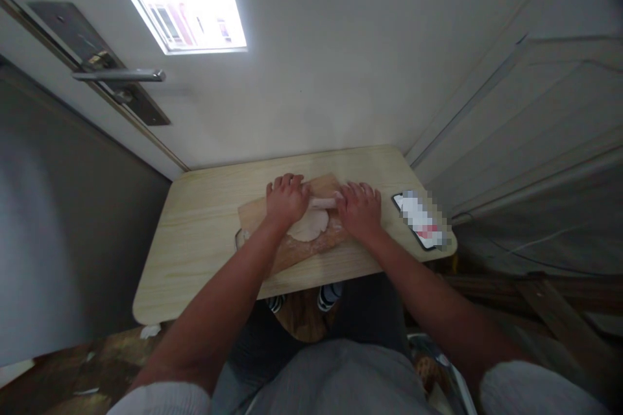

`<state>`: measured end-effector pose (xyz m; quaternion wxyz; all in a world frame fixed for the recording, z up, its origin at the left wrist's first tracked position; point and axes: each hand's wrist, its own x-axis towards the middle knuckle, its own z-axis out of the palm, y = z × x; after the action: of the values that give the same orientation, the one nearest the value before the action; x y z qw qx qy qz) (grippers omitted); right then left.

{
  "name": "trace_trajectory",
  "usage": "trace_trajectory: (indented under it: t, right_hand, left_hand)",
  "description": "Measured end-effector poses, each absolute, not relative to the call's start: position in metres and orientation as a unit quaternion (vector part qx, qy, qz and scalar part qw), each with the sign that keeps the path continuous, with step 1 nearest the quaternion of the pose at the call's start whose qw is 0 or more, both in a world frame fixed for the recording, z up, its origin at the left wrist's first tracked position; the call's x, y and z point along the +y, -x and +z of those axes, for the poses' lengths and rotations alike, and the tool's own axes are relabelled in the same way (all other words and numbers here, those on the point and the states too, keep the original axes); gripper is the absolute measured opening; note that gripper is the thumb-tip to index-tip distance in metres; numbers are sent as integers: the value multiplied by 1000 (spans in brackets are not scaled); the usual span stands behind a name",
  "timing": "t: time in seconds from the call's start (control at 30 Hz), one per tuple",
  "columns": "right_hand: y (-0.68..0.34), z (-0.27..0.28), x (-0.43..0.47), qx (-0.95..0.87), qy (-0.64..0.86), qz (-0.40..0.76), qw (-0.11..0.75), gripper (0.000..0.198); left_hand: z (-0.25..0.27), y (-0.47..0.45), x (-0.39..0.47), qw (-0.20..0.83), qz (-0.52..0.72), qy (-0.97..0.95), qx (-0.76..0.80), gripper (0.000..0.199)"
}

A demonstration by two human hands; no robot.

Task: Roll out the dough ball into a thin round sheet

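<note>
A pale rolling pin (pixel 323 203) lies across the far part of a flattened sheet of dough (pixel 307 227). My left hand (pixel 287 198) is closed over the pin's left end, fingers curled away from me. On the other end sits my right hand (pixel 361 207), its fingers bent over the pin in the same way. Beneath the dough is a wooden cutting board (pixel 287 258), set at a slant and dusted with flour. My left forearm and hand cover part of the board and the dough's left edge.
The board rests on a light wooden table (pixel 195 233) with rounded corners, pushed against a white door with a metal handle (pixel 119 75). A phone (pixel 419 219) lies at the table's right end. A tub (pixel 438 369) stands on the floor by my right leg.
</note>
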<state>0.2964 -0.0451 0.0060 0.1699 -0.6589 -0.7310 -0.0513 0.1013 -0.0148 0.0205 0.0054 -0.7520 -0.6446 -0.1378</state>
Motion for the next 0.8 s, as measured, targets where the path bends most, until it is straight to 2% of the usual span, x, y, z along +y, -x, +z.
trace_trajectory:
  t: [0.37,0.8]
  right_hand:
    - [-304,-5,-97,-744,633,-52,206,54]
    - [-300,-4,-64,-735,648,-52,193,52]
  left_hand:
    - [17,-98,-58,22,-179,776,-605,44]
    - [20,-102,-21,7,-151,764,-627,46]
